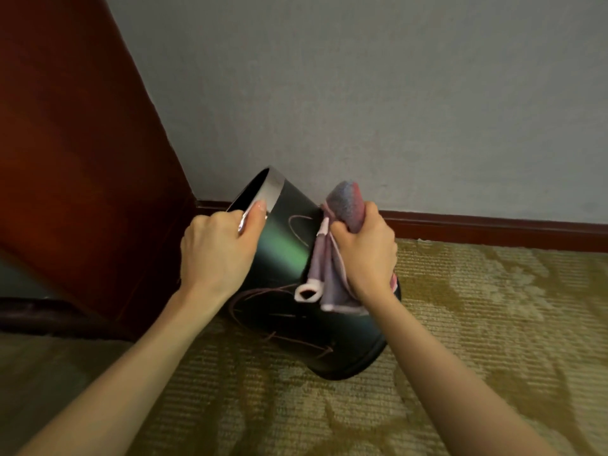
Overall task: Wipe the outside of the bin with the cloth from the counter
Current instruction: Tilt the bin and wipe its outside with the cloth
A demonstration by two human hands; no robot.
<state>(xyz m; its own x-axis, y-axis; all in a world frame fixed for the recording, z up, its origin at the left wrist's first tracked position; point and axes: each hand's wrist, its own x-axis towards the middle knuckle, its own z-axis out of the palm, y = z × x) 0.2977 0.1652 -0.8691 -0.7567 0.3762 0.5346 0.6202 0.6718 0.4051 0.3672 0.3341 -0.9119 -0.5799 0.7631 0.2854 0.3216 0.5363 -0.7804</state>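
- We saw the bin (289, 258), dark and round with thin line markings on its side, tipped over toward the far left. Its base sat on the carpet (493, 324) nearer to us, and its open mouth pointed up and to the left.
- The bin stood close to the wall (394, 93), just right of a reddish wooden panel (82, 159) and in front of the dark baseboard (493, 228).
- The left hand (217, 251) gripped the bin at its rim. The thumb (258, 212) lay flat on the outside, across the silvery band (274, 189) round the top. The other fingers curled over the edge, and we could not see their tips.
- The right hand (365, 251) was closed in a fist round the cloth (329, 274), a bunched purple-pink rag with a pale hem.
- One end of the cloth stuck up above the fist, and the rest hung below it in loose folds.
- The cloth was at the right side of the bin, lying against its outer wall as far as we could tell.
- Both forearms reached in bare from the near edge.
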